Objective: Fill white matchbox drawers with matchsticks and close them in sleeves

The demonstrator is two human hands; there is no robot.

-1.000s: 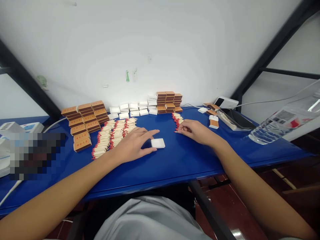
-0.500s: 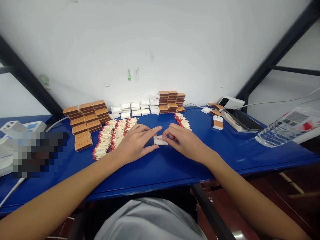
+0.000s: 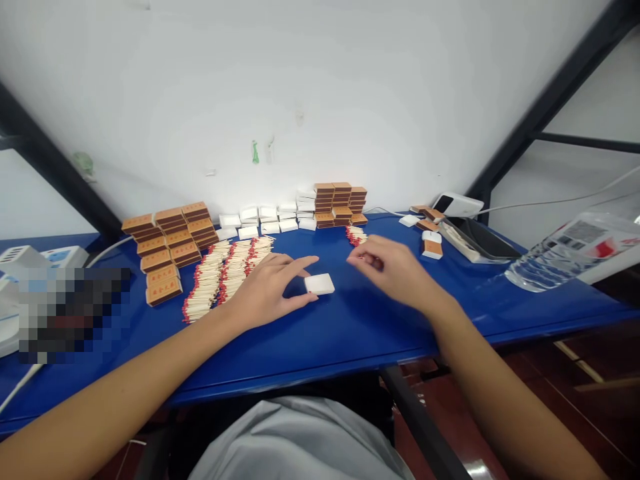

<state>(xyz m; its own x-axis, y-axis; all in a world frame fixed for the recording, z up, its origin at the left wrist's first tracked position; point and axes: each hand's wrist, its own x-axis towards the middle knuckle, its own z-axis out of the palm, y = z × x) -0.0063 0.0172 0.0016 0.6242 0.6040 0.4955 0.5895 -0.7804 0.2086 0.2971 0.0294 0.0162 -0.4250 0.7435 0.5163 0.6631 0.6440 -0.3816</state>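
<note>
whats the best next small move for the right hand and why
Probably pinch matches from the small pile: the right hand is right by it with no match visible in its grip, while the left hand frames the white tray.

White wall point(image 3: 350, 80) behind, marked; dark slanted frame bars point(image 3: 551, 107) both sides; glossy blue surface point(image 3: 305, 343); floor point(image 3: 595, 427) probably dark red tile, with glare.

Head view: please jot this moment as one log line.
left hand: spread at white tray, touch unclear | right hand: curled beside small match pile, grip unclear | matchboxes: many stacked
</note>
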